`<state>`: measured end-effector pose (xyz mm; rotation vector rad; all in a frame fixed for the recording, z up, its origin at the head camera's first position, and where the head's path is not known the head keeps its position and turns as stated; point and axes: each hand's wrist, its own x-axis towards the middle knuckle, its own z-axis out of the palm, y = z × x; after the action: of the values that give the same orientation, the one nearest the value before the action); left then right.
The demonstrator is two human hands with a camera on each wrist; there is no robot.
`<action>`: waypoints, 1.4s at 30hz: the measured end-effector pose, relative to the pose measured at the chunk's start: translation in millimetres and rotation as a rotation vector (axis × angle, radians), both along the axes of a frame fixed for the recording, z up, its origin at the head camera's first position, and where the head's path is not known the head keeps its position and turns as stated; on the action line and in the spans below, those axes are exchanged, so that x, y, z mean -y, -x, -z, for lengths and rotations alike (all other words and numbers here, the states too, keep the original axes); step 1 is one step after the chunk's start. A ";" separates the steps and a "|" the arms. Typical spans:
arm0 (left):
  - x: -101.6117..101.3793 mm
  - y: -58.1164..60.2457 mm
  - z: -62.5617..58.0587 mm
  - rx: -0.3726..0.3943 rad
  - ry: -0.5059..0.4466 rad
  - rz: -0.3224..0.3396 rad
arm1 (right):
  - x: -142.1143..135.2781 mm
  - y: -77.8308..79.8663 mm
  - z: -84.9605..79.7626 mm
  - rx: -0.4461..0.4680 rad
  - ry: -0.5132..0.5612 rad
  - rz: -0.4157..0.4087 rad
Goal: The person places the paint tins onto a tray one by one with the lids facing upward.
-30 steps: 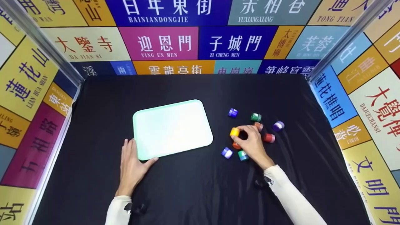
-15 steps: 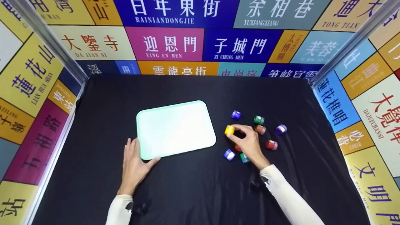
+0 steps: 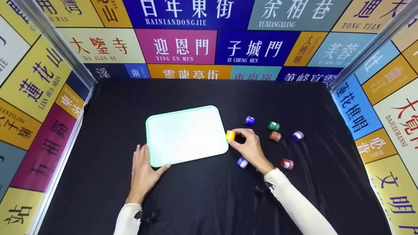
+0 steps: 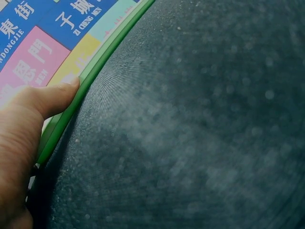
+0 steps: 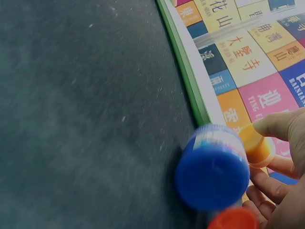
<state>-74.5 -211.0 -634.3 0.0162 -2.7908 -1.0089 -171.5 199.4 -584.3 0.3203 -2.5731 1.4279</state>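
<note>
A white tray point(image 3: 186, 133) with a pale green rim lies on the black cloth, slightly turned. My left hand point(image 3: 143, 174) rests at its near left corner, fingers straight along the left side. In the left wrist view the thumb point(image 4: 62, 95) touches the green rim. My right hand point(image 3: 249, 147) pinches a small yellow paint jar point(image 3: 230, 135) between thumb and fingers, right at the tray's right edge. The right wrist view shows a blue jar point(image 5: 209, 171) and an orange-red jar point(image 5: 233, 219) below that hand; in the head view the hand hides the orange-red one.
Several more paint jars lie on the cloth right of the tray: a blue jar point(image 3: 249, 120), a green jar point(image 3: 274, 126), a brown jar point(image 3: 275, 136), a purple jar point(image 3: 297, 136) and a red jar point(image 3: 287, 164). Sign-printed walls point(image 3: 176, 45) enclose the table.
My right hand has carried the yellow jar leftward from among the other jars to the tray's right edge. The red jar has rolled nearer to me. My left hand stays at the tray's corner.
</note>
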 end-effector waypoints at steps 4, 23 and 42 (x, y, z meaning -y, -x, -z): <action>-0.2 0.4 0.6 -0.009 -0.001 -0.001 | 10.9 3.4 -2.0 -0.040 -0.014 -0.032; 0.4 -0.1 1.9 -0.021 0.005 0.001 | 62.3 18.4 9.8 -0.033 -0.003 -0.136; -0.8 0.4 1.1 -0.012 0.008 0.000 | 127.5 1.4 22.3 -0.002 -0.001 -0.265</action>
<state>-74.9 -210.2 -635.4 0.0084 -2.7839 -0.9938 -172.9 72.0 -606.6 0.6853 -2.6068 1.5055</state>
